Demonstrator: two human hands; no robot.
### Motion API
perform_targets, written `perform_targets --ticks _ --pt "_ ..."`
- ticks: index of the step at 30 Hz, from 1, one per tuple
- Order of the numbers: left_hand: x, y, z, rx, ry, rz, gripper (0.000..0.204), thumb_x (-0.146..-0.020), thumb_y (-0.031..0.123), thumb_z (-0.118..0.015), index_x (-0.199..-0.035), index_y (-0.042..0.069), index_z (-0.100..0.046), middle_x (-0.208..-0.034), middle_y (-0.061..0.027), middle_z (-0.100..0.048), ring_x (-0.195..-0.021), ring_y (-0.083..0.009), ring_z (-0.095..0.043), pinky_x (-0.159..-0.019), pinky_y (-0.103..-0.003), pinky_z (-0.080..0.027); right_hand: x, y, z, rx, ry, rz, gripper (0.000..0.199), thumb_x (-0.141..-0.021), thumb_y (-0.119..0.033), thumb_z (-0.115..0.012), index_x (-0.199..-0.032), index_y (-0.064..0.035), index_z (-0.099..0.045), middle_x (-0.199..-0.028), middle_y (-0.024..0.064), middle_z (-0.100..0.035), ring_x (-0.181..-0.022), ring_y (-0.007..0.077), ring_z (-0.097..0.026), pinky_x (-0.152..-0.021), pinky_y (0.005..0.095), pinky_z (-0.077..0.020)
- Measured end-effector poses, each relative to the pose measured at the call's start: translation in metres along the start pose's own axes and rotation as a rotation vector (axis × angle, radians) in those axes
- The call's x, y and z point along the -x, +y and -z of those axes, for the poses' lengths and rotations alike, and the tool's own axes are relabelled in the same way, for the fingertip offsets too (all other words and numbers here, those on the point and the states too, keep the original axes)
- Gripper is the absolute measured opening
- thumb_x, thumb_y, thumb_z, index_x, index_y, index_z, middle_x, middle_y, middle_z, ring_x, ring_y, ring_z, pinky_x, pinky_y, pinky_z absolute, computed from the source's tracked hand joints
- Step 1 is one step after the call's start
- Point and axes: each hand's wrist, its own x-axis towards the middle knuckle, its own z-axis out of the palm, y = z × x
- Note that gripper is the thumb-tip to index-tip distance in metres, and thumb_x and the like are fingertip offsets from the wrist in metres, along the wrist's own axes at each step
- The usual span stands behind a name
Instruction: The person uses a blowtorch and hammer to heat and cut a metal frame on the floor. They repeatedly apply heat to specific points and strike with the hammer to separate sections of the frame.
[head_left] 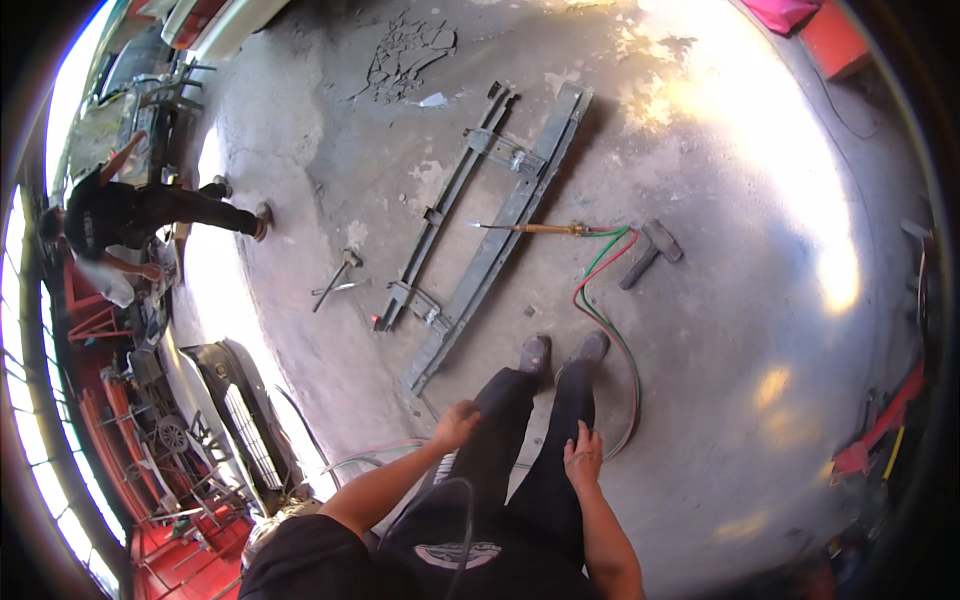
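My left hand (457, 425) is beside my left thigh with its fingers curled in; what they hold, if anything, is hidden. My right hand (583, 458) lies against my right trouser leg (573, 402), fingers stretched out and partly apart. Beyond my shoes (536, 354) a long grey metal beam (497, 250) lies on the floor, joined by two brackets to a thinner rail (440, 210). A brass-coloured cutting torch (545, 229) rests across the beam, its tip pointing left. Red and green hoses (636, 375) run from it past my right foot.
A sledgehammer (660, 242) with a short handle lies right of the torch. Another hammer-like tool (347, 262) lies left of the rail. A person (110, 215) works at a vehicle front at far left. A car bumper (235, 415) and metal parts crowd the left edge.
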Motion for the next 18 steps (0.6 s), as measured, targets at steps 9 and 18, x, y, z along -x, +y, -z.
perform_targets --ticks 9,18 --pt "0.034 -0.056 0.039 0.069 -0.031 0.234 0.028 -0.090 0.018 -0.062 -0.109 0.000 -0.071 -0.093 -0.0167 -0.074 -0.081 -0.0283 -0.073 -0.071 -0.040 -0.057 0.108 0.067 0.043 -0.673 0.144 -0.600 0.047 -0.100 -0.018 -0.058 -0.142 0.0011 -0.050 -0.098 0.0169 -0.067 -0.077 0.0250 -0.071 -0.066 0.0366 -0.0573" --pt "0.080 -0.117 0.031 0.163 -0.027 0.202 0.027 -0.092 0.017 -0.062 -0.106 -0.004 -0.071 -0.093 -0.0160 -0.076 -0.073 -0.0225 -0.073 -0.063 -0.037 -0.060 0.239 0.108 0.045 -0.731 -0.036 -0.838 0.049 -0.101 -0.023 -0.058 -0.143 -0.0003 -0.049 -0.094 0.0169 -0.067 -0.071 0.0254 -0.071 -0.060 0.0351 -0.0585"
